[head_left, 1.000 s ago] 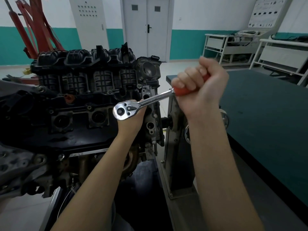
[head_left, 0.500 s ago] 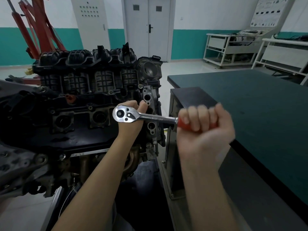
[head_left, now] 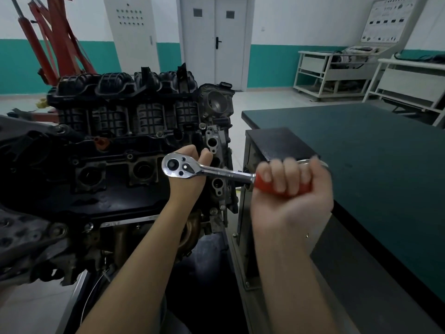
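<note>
Head view: ratchet wrench (head_left: 207,171) lies nearly level in front of the engine (head_left: 125,150), shiny head to the left, red handle to the right. Left hand (head_left: 190,174) is behind the wrench head, thumb and fingers curled round it from the back. Right hand (head_left: 291,189) makes a fist round the red handle, fingers (head_left: 277,175) pressed together, a bit blurred. Green-topped table (head_left: 361,145) on the right, just beside a dark metal box (head_left: 277,143). Red hoist (head_left: 48,44) far left, grey double door (head_left: 214,39) behind.
</note>
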A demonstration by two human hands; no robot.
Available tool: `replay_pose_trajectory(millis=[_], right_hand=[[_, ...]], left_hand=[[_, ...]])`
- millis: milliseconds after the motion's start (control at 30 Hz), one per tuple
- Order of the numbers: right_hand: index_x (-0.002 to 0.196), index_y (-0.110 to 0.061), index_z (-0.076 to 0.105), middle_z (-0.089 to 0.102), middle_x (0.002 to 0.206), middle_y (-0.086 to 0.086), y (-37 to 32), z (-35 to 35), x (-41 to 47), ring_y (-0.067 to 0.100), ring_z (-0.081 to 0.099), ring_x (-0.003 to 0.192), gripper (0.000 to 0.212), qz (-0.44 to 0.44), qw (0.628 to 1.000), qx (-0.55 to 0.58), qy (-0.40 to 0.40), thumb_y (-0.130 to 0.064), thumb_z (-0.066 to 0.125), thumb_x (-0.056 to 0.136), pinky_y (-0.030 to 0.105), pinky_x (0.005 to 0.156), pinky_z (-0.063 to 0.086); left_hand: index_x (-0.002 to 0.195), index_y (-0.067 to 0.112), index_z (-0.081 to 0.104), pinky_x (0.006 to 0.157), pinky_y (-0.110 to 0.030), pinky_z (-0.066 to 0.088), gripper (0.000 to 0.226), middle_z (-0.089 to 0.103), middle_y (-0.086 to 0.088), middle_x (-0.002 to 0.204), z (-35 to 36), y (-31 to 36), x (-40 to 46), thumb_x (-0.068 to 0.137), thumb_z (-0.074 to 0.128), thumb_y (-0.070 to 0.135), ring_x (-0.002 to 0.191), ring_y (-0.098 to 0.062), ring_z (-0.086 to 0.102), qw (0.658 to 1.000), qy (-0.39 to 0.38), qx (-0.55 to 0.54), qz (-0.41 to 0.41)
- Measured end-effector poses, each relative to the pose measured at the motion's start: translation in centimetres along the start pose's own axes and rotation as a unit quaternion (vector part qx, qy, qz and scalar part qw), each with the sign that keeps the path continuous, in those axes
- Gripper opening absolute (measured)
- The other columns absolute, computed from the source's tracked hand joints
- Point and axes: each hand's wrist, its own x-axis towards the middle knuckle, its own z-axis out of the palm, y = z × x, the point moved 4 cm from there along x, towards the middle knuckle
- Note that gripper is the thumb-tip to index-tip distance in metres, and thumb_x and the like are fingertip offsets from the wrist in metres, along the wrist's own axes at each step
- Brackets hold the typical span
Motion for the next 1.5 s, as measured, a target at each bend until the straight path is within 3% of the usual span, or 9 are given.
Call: replay_pose_trajectory(millis=[233,433,633,767,933,1000,1133,1300,1500], right_hand=[[0.046,-0.020,0.031,0.023,0.039,-0.006,-0.7,1.0,1.9,0.011,0.022,0.036,0.036,0.035,0.998,-0.034,-0.043,-0.015,0.043,0.080,0.020,0.043,0.030],[0.052,-0.017,0.032,0.026,0.037,-0.006,0.1,5.7,6.6,0.009,0.022,0.032,0.039,0.138,0.980,-0.121,-0.076,-0.012,0.041,0.089,0.016,0.038,0.027],[0.048,-0.021,0.033,0.025,0.040,-0.007,-0.1,1.9,1.6,0.010,0.022,0.036,0.041,0.029,0.999,-0.035,-0.013,-0.014,0.043,0.087,0.019,0.042,0.029],[0.047,-0.021,0.034,0.026,0.041,-0.006,0.3,-0.8,-2.0,0.011,0.026,0.038,0.039,-0.020,1.000,0.011,0.020,-0.017,0.040,0.085,0.024,0.043,0.035],[0.046,-0.021,0.031,0.022,0.039,-0.007,-0.7,1.2,1.4,0.011,0.020,0.035,0.038,0.025,0.999,-0.025,-0.010,-0.014,0.043,0.082,0.020,0.041,0.028],[0.046,-0.020,0.032,0.023,0.038,-0.007,-0.7,3.2,3.8,0.010,0.019,0.034,0.040,0.071,0.995,-0.067,-0.034,-0.012,0.043,0.083,0.018,0.040,0.026],[0.052,-0.018,0.032,0.025,0.038,-0.006,0.4,6.1,6.4,0.009,0.021,0.033,0.039,0.132,0.981,-0.132,-0.061,-0.010,0.042,0.089,0.017,0.038,0.026],[0.052,-0.019,0.033,0.025,0.040,-0.007,0.2,3.6,3.2,0.010,0.021,0.036,0.040,0.056,0.996,-0.071,-0.029,-0.011,0.042,0.090,0.017,0.041,0.028],[0.045,-0.020,0.034,0.026,0.040,-0.005,0.6,-0.6,-2.3,0.012,0.027,0.038,0.039,-0.010,1.000,0.013,0.019,-0.016,0.040,0.084,0.023,0.045,0.038]], left_hand=[[0.046,0.013,0.023,0.044,-0.021,0.013,0.041,0.020,0.003,0.046,0.0,0.0,0.4,0.073,0.054,0.007,0.040,-0.004,0.016,1.000,-0.005,0.019,0.010],[0.046,0.028,0.030,0.044,-0.009,0.022,0.046,0.038,0.015,0.041,0.1,0.2,0.4,0.076,0.058,0.007,0.039,0.001,0.032,0.994,-0.048,0.045,0.082],[0.049,0.011,0.028,0.046,-0.023,0.016,0.038,0.023,0.004,0.046,-0.2,0.1,0.1,0.076,0.055,0.008,0.044,-0.005,0.018,1.000,0.007,-0.007,0.005],[0.048,0.002,0.025,0.044,-0.016,0.018,0.044,0.022,0.013,0.043,-0.1,0.5,-0.2,0.077,0.058,0.007,0.042,-0.003,0.018,0.999,0.023,-0.023,0.015],[0.045,0.008,0.021,0.045,-0.024,0.013,0.045,0.021,0.002,0.045,0.0,0.2,0.4,0.075,0.055,0.008,0.042,-0.004,0.016,1.000,0.008,0.004,0.005],[0.045,0.018,0.021,0.044,-0.022,0.015,0.046,0.025,0.013,0.042,0.0,0.0,0.4,0.075,0.055,0.009,0.039,-0.004,0.020,0.999,-0.005,0.031,0.029],[0.048,0.024,0.029,0.044,-0.016,0.024,0.037,0.035,0.015,0.041,0.0,-0.2,0.4,0.071,0.057,0.029,0.041,-0.003,0.030,0.999,-0.021,0.019,0.024],[0.051,0.020,0.024,0.044,-0.016,0.020,0.045,0.027,0.014,0.041,-0.3,-0.3,0.3,0.078,0.059,0.012,0.040,-0.003,0.023,1.000,0.024,-0.009,0.008],[0.049,0.012,0.029,0.044,-0.019,0.015,0.039,0.021,0.016,0.041,-0.1,0.3,0.2,0.077,0.057,0.010,0.040,-0.002,0.017,0.999,0.017,-0.041,0.005]])
